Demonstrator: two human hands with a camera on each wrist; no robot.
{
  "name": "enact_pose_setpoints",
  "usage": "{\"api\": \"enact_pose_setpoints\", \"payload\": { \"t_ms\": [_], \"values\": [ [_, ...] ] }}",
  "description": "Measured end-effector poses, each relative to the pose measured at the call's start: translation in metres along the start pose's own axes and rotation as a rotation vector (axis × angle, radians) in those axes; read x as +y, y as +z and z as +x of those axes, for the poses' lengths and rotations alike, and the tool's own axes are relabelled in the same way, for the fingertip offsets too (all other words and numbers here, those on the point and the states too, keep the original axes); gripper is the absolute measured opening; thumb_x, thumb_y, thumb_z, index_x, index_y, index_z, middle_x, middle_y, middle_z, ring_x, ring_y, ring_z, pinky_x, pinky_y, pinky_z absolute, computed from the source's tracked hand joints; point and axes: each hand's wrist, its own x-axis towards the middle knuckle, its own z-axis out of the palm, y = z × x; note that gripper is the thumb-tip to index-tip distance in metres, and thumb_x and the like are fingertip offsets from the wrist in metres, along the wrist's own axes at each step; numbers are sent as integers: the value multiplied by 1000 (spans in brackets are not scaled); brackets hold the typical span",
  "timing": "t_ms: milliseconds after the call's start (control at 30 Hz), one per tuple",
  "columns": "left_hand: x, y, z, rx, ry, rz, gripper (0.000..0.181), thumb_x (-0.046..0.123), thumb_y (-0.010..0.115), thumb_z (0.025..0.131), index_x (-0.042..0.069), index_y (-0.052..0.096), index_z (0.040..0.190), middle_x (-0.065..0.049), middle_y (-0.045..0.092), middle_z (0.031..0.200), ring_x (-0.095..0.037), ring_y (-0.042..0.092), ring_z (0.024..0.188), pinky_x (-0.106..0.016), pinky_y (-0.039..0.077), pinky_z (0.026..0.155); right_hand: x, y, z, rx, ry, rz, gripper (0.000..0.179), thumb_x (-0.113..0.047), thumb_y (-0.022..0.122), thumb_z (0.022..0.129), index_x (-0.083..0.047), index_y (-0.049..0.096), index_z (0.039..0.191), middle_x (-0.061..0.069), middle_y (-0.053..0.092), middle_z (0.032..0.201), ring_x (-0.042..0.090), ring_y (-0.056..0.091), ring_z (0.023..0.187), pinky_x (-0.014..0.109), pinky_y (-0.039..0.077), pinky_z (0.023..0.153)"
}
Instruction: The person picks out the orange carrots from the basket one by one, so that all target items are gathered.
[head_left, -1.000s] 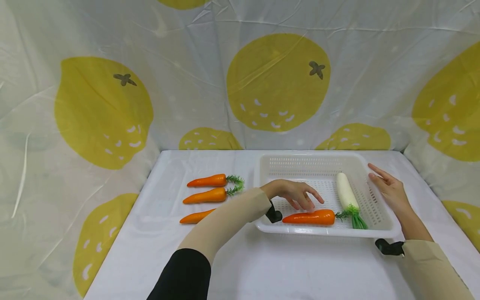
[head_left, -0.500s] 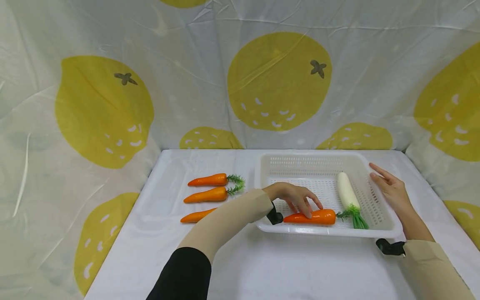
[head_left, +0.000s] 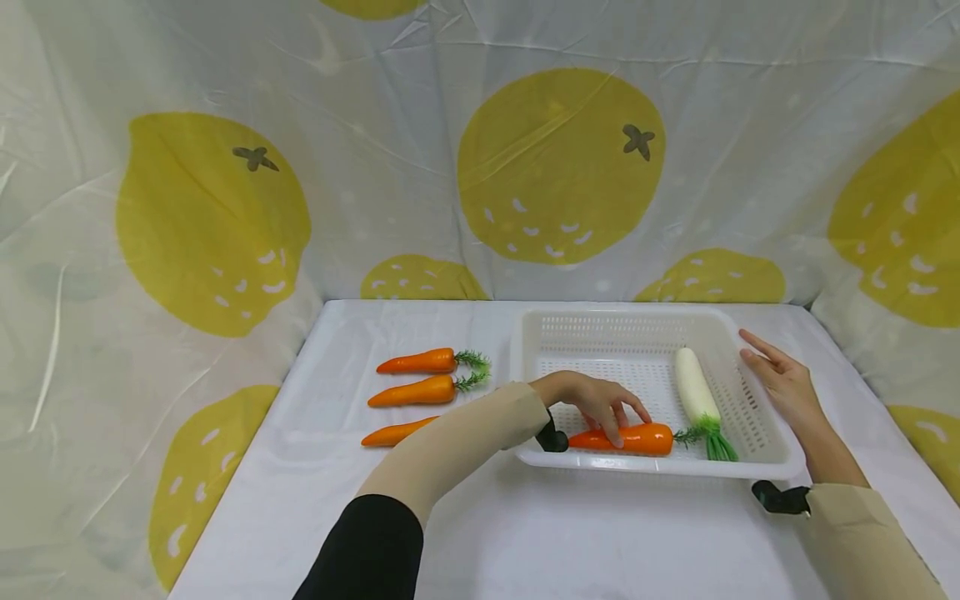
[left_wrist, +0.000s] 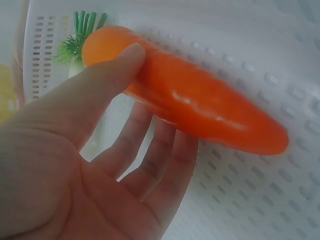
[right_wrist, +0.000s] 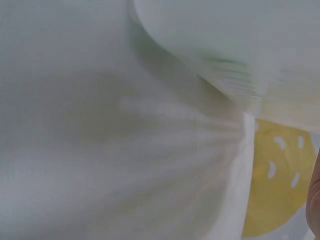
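Observation:
In the head view my left hand (head_left: 600, 403) is inside the white perforated basket (head_left: 622, 468), gripping an orange carrot (head_left: 649, 439) along its body. The left wrist view shows the thumb on one side of the carrot (left_wrist: 200, 105) and the other fingers beneath and behind it. Beside the carrot's leafy end lies a white radish (head_left: 694, 387) with green stems. My right hand (head_left: 783, 382) touches the basket's right side with fingers extended along its rim. Only a sliver of that hand shows at the edge of the right wrist view.
Left of the basket, two carrots (head_left: 415, 361) (head_left: 412, 392) lie side by side on the white cloth. A third carrot (head_left: 393, 434) is partly hidden by my left sleeve. A lemon-print curtain (head_left: 375, 167) hangs behind the table.
My left hand has lowered from just over the carrot, and its thumb and fingers have closed around it. The right hand stays at the basket's side.

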Motion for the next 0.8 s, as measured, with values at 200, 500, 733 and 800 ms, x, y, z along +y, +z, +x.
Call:
{"api": "enact_pose_setpoints", "payload": {
  "t_ms": [200,500,733,800],
  "values": [
    [-1,0,1,-43,26,11,63,0,73,88,16,51,145,-3,56,115,-14,56,98,-27,53,78,2,-1,0,3,7,-13,51,-22,58,103,-19,44,152,-31,66,96,-7,65,79,16,54,62],
    [3,-2,-6,-53,-13,-18,62,3,75,88,23,53,143,-2,61,113,-13,58,97,-29,53,76,11,-5,6,9,21,-58,53,-24,57,103,-18,40,153,-33,64,96,-8,64,80,15,54,63],
    [7,-8,-12,-31,-5,-40,60,6,76,88,28,56,141,1,61,116,-11,59,104,-31,54,82,12,-6,8,15,21,-99,53,-26,57,103,-18,40,153,-35,62,97,-10,62,80,14,53,63],
    [6,-10,-14,-28,7,-47,61,7,76,88,28,55,141,1,60,119,-10,58,107,-32,54,84,10,-5,6,13,19,-95,54,-26,57,103,-17,40,154,-35,61,97,-10,63,80,15,53,63]
  ]
}}
